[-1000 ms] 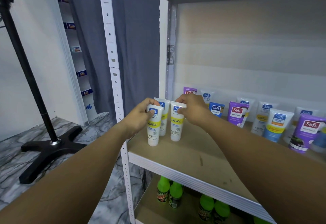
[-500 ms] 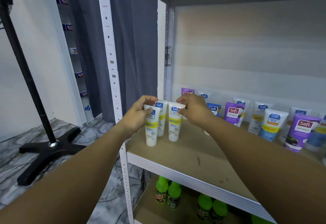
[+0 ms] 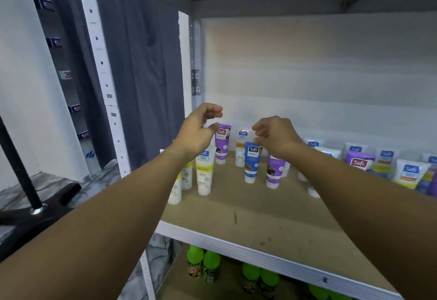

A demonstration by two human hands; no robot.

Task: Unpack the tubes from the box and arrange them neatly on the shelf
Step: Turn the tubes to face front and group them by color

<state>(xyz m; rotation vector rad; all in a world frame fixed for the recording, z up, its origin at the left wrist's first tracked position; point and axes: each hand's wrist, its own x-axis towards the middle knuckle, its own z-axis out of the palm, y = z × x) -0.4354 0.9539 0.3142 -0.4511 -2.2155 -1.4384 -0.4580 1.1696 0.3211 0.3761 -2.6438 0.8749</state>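
Shelf (image 3: 272, 217) board held all the tubes, caps down. Both hands were lifted clear above them, empty, fingers loosely curled: left hand (image 3: 197, 132) over the left group, right hand (image 3: 275, 135) over the middle. Three yellow-banded white tubes (image 3: 204, 172) stood close together near the left post (image 3: 101, 72). Behind them stood a purple tube (image 3: 222, 142), then a blue tube (image 3: 251, 162). More tubes ran right along the back. Green bottles (image 3: 203, 264) sat on the lower shelf.
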